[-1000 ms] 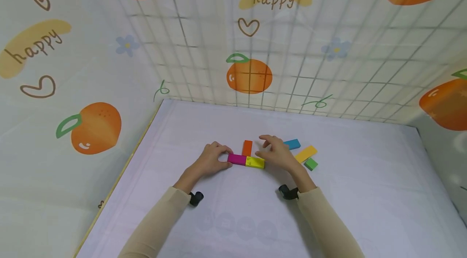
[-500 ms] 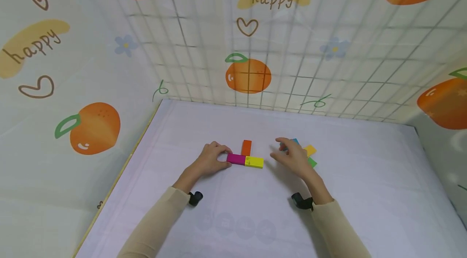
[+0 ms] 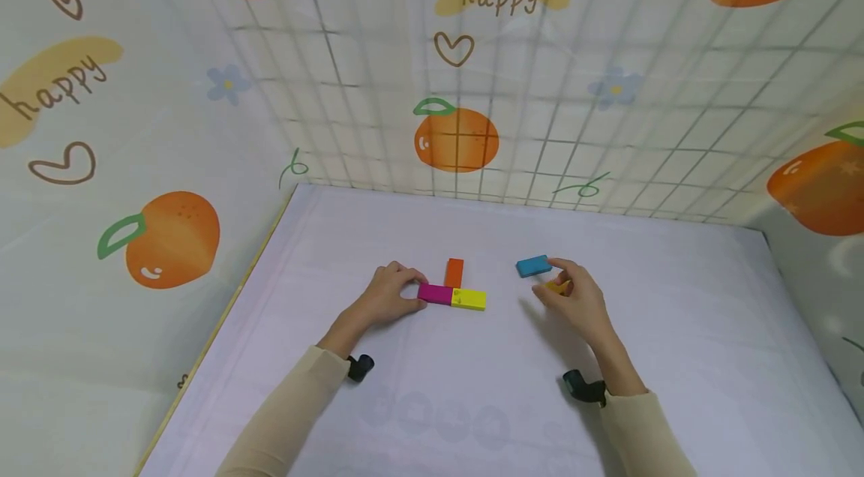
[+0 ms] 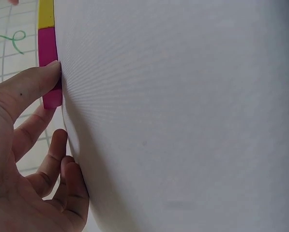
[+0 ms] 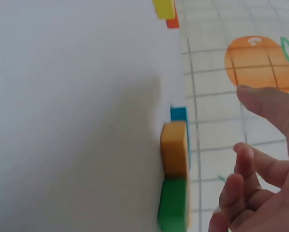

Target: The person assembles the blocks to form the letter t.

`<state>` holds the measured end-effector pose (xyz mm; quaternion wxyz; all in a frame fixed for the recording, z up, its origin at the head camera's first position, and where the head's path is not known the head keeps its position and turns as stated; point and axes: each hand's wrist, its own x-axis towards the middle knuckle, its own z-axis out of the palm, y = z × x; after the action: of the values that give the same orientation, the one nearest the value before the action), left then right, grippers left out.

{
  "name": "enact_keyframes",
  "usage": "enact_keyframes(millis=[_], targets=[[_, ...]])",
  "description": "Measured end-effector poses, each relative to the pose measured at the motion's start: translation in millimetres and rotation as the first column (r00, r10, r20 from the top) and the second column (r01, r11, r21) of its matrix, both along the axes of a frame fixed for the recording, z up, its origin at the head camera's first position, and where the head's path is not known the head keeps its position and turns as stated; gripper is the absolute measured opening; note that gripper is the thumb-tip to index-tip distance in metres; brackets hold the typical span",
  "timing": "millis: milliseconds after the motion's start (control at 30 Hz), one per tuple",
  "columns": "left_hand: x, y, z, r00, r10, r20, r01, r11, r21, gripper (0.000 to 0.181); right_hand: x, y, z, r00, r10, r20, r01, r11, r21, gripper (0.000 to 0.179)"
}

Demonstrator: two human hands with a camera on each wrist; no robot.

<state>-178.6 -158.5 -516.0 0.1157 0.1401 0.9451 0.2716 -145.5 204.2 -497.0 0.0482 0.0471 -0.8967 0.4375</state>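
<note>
My left hand [image 3: 386, 298] holds the left end of a magenta block [image 3: 436, 294] between thumb and finger; the left wrist view shows the thumb [image 4: 35, 84] pressed on its near side. End to end with it lies a yellow block [image 3: 469, 300]. An orange-red block [image 3: 455, 272] stands out behind their joint. Over on the right, my right hand [image 3: 579, 304] hovers with fingers spread above an amber block [image 3: 556, 287], partly hidden by it. A blue block [image 3: 533, 266] lies just behind. The green block [image 5: 173, 205] shows only in the right wrist view, beside the amber one.
All the blocks lie on a white-covered table [image 3: 445, 364]. A patterned curtain wall [image 3: 378, 139] rises at the back, with more panels at both sides. A black wrist camera [image 3: 584, 388] sits on each wrist.
My right hand has moved right, from beside the yellow block to over the amber and green blocks, uncovering the blue one. The left hand keeps its hold on the magenta block.
</note>
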Motion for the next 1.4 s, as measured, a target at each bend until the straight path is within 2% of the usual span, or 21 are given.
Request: enact_keyframes(millis=[200,333,500,767,967,1400], targets=[[-0.7,0.0,-1.0,1.000,0.006,0.004,-0.006,1.000,-0.006,0.036,3.0,20,-4.9,0.991,-0.071,0.110,0.074,0.997,-0.025,0.068],[-0.6,0.1,-0.9,1.000,0.001,-0.001,-0.001,1.000,-0.005,0.036,3.2,30,-4.4,0.976,-0.081,0.202,0.097,0.993,-0.070,0.078],[-0.7,0.0,-0.6,1.000,0.001,-0.001,-0.001,1.000,-0.006,0.036,1.3,33,-8.0,0.960,-0.102,0.260,0.130,0.987,-0.094,0.084],[-0.2,-0.5,-0.3,1.000,-0.008,-0.003,0.008,1.000,0.002,0.036,-0.9,33,-13.5,0.944,-0.107,0.312,0.143,0.985,-0.094,0.093],[-0.1,-0.9,-1.2,1.000,-0.008,-0.008,0.008,1.000,0.002,0.035,-1.7,32,-16.8,0.931,-0.126,0.342,0.139,0.990,-0.015,0.101],[-0.2,-1.3,-0.5,1.000,-0.011,-0.006,0.011,1.000,0.005,0.034,-2.3,26,-17.4,0.937,-0.164,0.309,0.122,0.981,0.152,0.108]])
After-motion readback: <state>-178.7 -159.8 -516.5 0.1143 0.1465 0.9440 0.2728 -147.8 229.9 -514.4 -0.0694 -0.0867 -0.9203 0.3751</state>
